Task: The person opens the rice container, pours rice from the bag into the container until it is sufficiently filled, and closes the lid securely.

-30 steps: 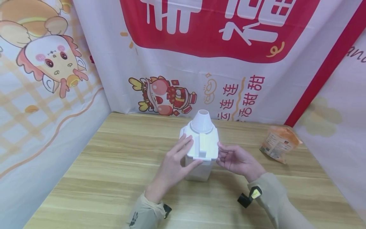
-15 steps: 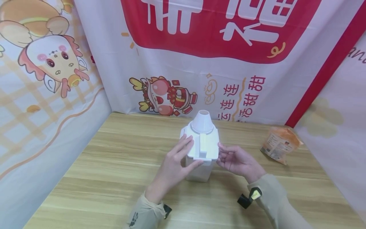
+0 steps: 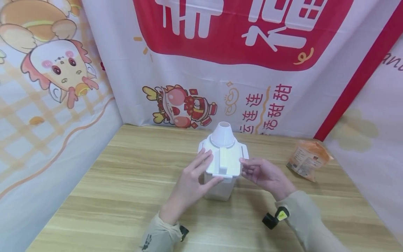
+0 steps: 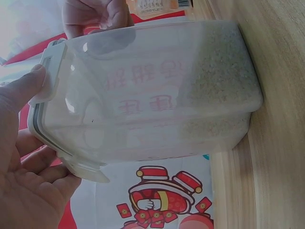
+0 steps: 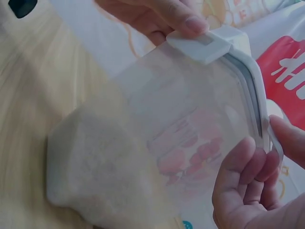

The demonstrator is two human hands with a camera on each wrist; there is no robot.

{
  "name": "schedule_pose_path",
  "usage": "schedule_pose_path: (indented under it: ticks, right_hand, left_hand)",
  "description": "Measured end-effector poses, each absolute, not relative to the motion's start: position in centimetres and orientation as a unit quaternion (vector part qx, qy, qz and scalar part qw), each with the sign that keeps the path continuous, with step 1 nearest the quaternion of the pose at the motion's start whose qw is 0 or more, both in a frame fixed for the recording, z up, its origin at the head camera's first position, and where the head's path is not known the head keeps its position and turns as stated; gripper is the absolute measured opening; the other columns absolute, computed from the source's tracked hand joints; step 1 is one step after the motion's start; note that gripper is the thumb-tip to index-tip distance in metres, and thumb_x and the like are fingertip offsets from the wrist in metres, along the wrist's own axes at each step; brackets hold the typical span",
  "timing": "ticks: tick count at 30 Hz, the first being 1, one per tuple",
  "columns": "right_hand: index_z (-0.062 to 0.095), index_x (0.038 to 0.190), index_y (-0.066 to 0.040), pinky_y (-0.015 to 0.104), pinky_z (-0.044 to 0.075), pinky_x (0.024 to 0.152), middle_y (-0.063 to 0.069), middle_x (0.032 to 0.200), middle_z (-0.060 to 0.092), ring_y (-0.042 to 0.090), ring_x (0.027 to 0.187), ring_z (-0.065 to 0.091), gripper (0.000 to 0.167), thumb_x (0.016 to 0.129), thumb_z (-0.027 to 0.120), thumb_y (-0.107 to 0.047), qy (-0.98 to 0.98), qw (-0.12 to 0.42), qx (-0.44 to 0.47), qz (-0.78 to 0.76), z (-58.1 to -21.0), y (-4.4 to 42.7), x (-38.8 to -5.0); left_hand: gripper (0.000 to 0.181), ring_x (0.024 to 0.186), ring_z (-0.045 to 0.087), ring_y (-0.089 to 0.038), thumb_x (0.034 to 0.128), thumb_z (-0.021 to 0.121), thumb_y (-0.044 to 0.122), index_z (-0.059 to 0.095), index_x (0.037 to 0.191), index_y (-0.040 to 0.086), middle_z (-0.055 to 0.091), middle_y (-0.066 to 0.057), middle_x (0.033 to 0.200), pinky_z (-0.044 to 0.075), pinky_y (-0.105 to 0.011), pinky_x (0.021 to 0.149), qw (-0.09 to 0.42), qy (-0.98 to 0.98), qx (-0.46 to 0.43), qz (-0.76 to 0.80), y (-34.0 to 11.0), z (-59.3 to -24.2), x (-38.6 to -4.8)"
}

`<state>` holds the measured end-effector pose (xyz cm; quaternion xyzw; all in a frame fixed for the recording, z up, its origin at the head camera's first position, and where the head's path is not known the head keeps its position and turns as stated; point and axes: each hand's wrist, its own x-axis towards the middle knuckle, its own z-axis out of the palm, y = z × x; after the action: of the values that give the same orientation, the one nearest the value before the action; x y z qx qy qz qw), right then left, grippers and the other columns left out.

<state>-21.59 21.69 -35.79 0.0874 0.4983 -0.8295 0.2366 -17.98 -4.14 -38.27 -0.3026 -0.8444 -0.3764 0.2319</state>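
Note:
A clear plastic grain storage container (image 3: 218,192) stands upright on the table under a white lid (image 3: 233,159). Pale grain (image 4: 224,71), which looks like rice, fills its lower part. A white cone-shaped cup (image 3: 222,135) sits on the lid. My left hand (image 3: 192,178) grips the lid, its thumb on the front latch (image 4: 51,71) and its fingers at the left side beside a latch (image 4: 88,171) that sticks outward. At the right edge, my right hand (image 3: 266,176) pinches the right side latch (image 5: 275,143), which is swung out, between thumb and fingers.
An orange and clear plastic packet (image 3: 308,159) lies on the wooden table (image 3: 135,168) at the right. Behind the table hangs a printed cloth (image 3: 126,70), with more cloth at both sides.
The right side latch has swung outward from the lid, and my right hand has shifted slightly to the right. My left hand and the container stay in place.

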Motion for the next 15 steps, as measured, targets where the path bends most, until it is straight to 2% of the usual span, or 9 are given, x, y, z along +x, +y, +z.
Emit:
schedule_pose_path:
  ticks: [9,15]
  right_hand:
    - [0.069,0.086,-0.006,0.029,0.053,0.081,0.005,0.085,0.066,0.015,0.075,0.059,0.007,0.086,0.069,0.001,0.523,0.221,0.091,-0.818,-35.51,21.37,-21.52]
    - [0.068,0.081,-0.007,0.027,0.051,0.076,0.004,0.083,0.066,0.014,0.072,0.056,0.011,0.086,0.068,0.003,0.536,0.208,0.085,-0.814,-35.15,21.04,-21.39]
  left_hand:
    - [0.069,0.14,0.034,-0.022,0.086,0.074,0.045,0.055,0.137,0.001,0.046,-0.008,0.147,0.032,-0.035,0.111,0.231,-0.845,-0.302,-0.375,-4.23,-38.29,-18.09]
    - [0.069,0.14,0.034,-0.023,0.0861,0.074,0.044,0.055,0.137,0.001,0.046,-0.009,0.147,0.031,-0.035,0.111,0.224,-0.847,-0.3,-0.376,-4.3,-38.22,-18.1]
